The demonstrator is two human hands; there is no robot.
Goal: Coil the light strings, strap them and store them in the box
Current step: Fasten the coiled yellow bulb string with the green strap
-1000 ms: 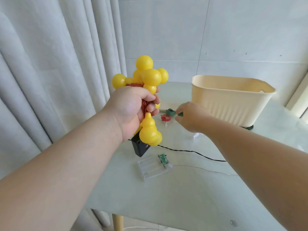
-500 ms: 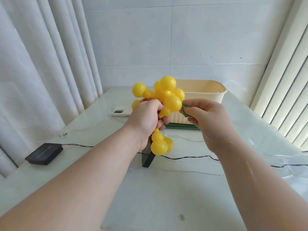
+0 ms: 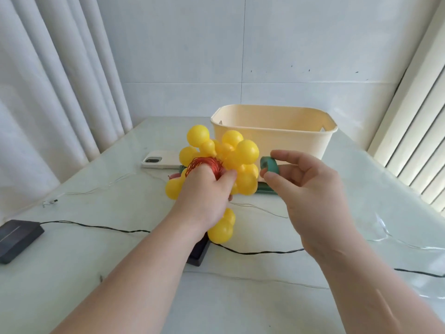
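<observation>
My left hand (image 3: 204,196) grips a coiled light string (image 3: 226,162): a bundle of red wire with several yellow gourd-shaped bulbs sticking out above and below the fist. To its right, my right hand (image 3: 305,186) pinches a rolled green strap (image 3: 269,165) between thumb and forefinger, a few centimetres from the bulbs. The cream plastic box (image 3: 274,138) stands open just behind both hands. A black battery box (image 3: 198,253) hangs or rests below the bundle, partly hidden by my left arm.
A white phone (image 3: 160,159) lies left of the box. A black solar panel (image 3: 16,239) sits at the table's left edge, its black cable (image 3: 252,252) crossing the table. Thin clear wires trail over the surface. Curtains hang left, blinds right.
My right hand has picked the green strap off the table and brought it up beside the bulbs. The left hand has lowered the bundle a little; the view has swung toward the box.
</observation>
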